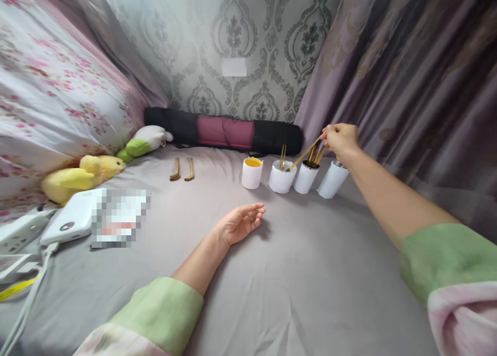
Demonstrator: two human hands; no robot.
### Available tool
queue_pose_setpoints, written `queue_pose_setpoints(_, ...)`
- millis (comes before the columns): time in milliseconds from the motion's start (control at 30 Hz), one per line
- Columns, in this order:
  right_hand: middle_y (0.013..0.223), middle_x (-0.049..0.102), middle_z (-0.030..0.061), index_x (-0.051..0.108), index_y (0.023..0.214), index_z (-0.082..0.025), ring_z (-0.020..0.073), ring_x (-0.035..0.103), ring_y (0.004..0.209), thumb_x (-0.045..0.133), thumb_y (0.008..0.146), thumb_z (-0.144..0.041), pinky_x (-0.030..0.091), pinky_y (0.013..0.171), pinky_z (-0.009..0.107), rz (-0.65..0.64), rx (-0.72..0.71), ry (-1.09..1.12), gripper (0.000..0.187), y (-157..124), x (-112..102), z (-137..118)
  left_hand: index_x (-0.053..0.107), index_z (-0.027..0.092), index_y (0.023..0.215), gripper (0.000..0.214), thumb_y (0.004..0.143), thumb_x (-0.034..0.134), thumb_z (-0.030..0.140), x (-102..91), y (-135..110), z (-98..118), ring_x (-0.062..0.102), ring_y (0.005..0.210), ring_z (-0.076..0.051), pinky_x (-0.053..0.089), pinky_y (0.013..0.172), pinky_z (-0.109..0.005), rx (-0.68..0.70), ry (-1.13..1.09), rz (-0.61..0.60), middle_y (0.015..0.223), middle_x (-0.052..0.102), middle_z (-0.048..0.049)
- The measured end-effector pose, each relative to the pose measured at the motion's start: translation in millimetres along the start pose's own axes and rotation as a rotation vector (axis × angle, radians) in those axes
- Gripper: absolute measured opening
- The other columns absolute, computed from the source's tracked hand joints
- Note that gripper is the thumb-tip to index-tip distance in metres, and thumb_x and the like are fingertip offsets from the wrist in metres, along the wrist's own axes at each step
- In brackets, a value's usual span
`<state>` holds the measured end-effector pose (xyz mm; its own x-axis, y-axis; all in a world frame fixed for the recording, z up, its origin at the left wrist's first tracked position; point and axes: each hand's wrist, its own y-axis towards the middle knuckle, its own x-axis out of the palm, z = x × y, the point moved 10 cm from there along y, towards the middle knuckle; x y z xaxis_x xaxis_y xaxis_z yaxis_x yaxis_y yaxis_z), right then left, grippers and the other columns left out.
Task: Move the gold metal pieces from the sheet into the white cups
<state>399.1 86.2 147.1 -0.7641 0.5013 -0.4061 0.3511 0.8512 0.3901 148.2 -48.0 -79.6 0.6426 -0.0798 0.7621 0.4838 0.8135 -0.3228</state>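
My right hand (340,141) pinches the upper end of a thin gold stick-like utensil (306,153). It slants down to the left, and its slightly wider lower end is at the mouth of a white cup (282,182). Two thin gold sticks (283,158) stand upright in that cup. Just right of it, another white cup (305,181) has a dark inside and several gold-brown sticks (315,155). Below my right hand a further white container (331,182) leans, its top partly hidden. My left hand (243,224) rests palm up with loosely curled fingers, holding nothing.
A white cup (252,175) with a yellow inside stands left of the others. Two small bundles of bent-ended gold sticks (176,169) lie farther left. Plush toys (73,179), a white power bank (75,218) and cables line the left side; a black-and-maroon roll (225,132) lies behind.
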Motion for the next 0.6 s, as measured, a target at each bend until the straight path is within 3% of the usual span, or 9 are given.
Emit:
queue_pose_setpoints(100, 0.063, 0.062, 0.0053, 0.062, 0.080, -0.014, 0.0072, 0.048, 0.043, 0.048, 0.084, -0.033, 0.037, 0.038, 0.018, 0.088, -0.102, -0.055, 0.024, -4.1, 1.1, -14.0, 0.062, 0.005, 0.088, 0.014, 0.075, 0.057, 0.009, -0.1, 0.4, -0.2, 0.058, 0.064, -0.008, 0.050, 0.061, -0.017, 0.001, -0.001, -0.004, 0.079, 0.062, -0.0082)
queue_pose_setpoints(233, 0.064, 0.062, 0.0036, 0.061, 0.074, -0.014, 0.0049, 0.046, 0.040, 0.052, 0.081, -0.031, 0.034, 0.037, 0.016, 0.009, -0.149, -0.094, 0.021, -1.9, 22.2, -16.5, 0.061, 0.005, 0.089, 0.014, 0.076, 0.057, 0.008, 0.0, 0.1, 0.3, 0.058, 0.064, -0.008, 0.050, 0.061, -0.018, 0.005, 0.000, -0.003, 0.079, 0.062, -0.0080)
queue_pose_setpoints(600, 0.058, 0.059, -0.0008, 0.059, 0.070, -0.014, 0.0021, 0.040, 0.037, 0.053, 0.080, -0.021, 0.030, 0.036, 0.013, -0.214, -0.117, -0.110, 0.013, 2.3, 65.1, -2.8, 0.061, 0.007, 0.086, 0.011, 0.077, 0.056, 0.009, 1.9, -1.2, 0.1, 0.057, 0.062, -0.007, 0.049, 0.061, -0.017, -0.004, 0.003, 0.006, 0.078, 0.062, -0.0075)
